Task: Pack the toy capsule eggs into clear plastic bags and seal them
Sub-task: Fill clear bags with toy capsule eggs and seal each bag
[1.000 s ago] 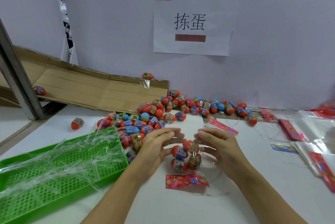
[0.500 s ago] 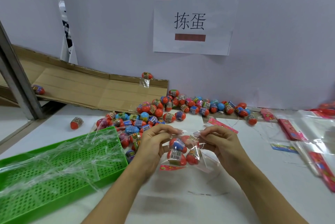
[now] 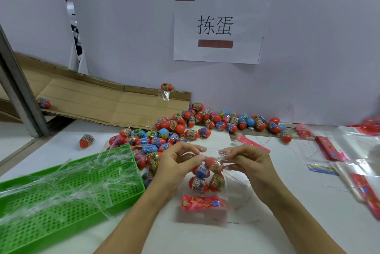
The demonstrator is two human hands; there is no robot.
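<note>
1. The eggs (image 3: 178,128) are shiny, smooth plastic.
2. The bag (image 3: 236,179) is thin, clear, shiny plastic.
3. The green tray (image 3: 131,196) is hard plastic with holes.
4. The cardboard (image 3: 98,99) looks dull and brown.
5. The table (image 3: 287,223) is smooth and white.

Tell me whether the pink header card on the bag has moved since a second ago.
No real change: the pink header card lies on the table below the bagged eggs, in front of the green tray's near corner, as it did then.
</note>
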